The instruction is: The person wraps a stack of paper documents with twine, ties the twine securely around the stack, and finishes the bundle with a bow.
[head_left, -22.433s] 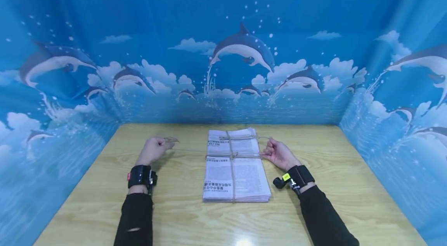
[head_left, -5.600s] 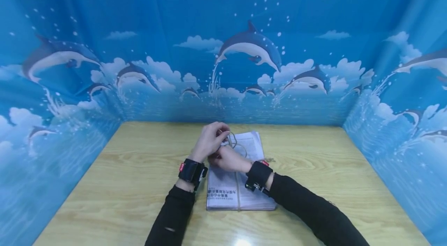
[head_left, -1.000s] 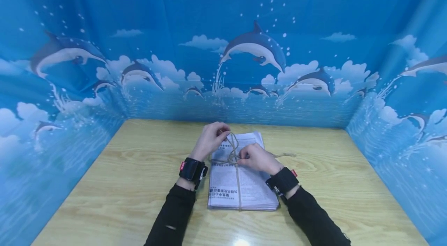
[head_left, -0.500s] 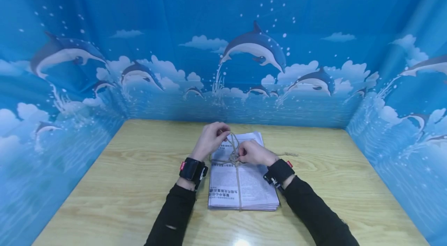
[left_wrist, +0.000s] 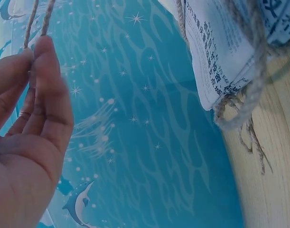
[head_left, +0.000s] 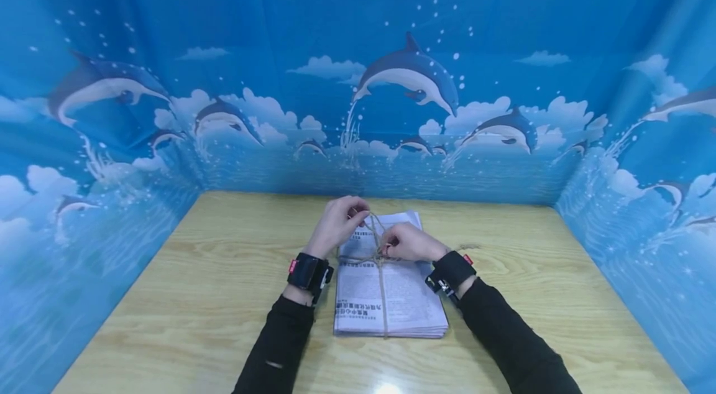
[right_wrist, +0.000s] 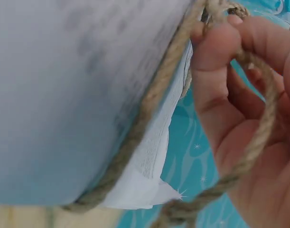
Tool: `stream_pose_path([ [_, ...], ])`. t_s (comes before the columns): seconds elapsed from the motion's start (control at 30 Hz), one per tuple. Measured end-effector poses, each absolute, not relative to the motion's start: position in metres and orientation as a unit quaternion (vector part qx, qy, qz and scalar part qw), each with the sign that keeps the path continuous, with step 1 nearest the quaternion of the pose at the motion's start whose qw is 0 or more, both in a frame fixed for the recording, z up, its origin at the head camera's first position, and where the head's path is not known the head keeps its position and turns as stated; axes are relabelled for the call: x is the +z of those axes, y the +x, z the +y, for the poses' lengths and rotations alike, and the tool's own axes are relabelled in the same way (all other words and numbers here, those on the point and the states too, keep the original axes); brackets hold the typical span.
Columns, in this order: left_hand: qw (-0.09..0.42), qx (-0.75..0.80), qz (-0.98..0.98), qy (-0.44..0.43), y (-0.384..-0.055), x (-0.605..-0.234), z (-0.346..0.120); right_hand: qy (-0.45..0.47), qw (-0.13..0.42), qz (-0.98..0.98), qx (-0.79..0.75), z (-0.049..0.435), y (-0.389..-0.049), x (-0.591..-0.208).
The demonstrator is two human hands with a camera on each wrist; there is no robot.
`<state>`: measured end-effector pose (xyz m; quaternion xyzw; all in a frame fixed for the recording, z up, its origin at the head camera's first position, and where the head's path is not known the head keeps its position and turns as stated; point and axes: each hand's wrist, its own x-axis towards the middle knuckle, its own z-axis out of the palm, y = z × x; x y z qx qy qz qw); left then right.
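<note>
A stack of folded newspapers (head_left: 358,304) lies on the table, bound lengthwise and crosswise with jute twine (head_left: 384,301). Over its upper left edge, my left hand (head_left: 337,223) pinches a loop of the twine between thumb and fingertips. The left wrist view shows two strands rising from those fingertips (left_wrist: 45,50). At the crossing in the middle of the stack, my right hand (head_left: 413,243) pinches twine close to the knot. In the right wrist view a strand (right_wrist: 261,130) curves from its fingers across the palm. The knot is partly hidden behind the right fingers.
A loose, frayed twine end (head_left: 468,247) sticks out right of the stack over the wooden table (head_left: 224,319). A blue dolphin-print curtain (head_left: 268,164) stands behind the table and along both sides.
Since the earliest frame both hands have come in from the sides to the knot. Over the last second the right hand shifted slightly at the crossing and the loop narrowed; the left stayed.
</note>
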<state>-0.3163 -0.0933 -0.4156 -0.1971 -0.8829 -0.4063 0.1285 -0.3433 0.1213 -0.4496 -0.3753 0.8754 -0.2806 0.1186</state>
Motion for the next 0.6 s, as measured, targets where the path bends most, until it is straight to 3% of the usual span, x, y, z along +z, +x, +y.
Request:
stream_pose_path([
  [0.43,0.049,-0.468,-0.861,-0.190,-0.317,-0.418,-0.090,-0.306,0.286,0.786,-0.454,0.137,-0.348,-0.456],
  [0.6,-0.032,-0.571,-0.789,-0.224,-0.316,-0.420,-0.088,-0.254,0.321,0.743,-0.529,0.138,-0.351,-0.461],
])
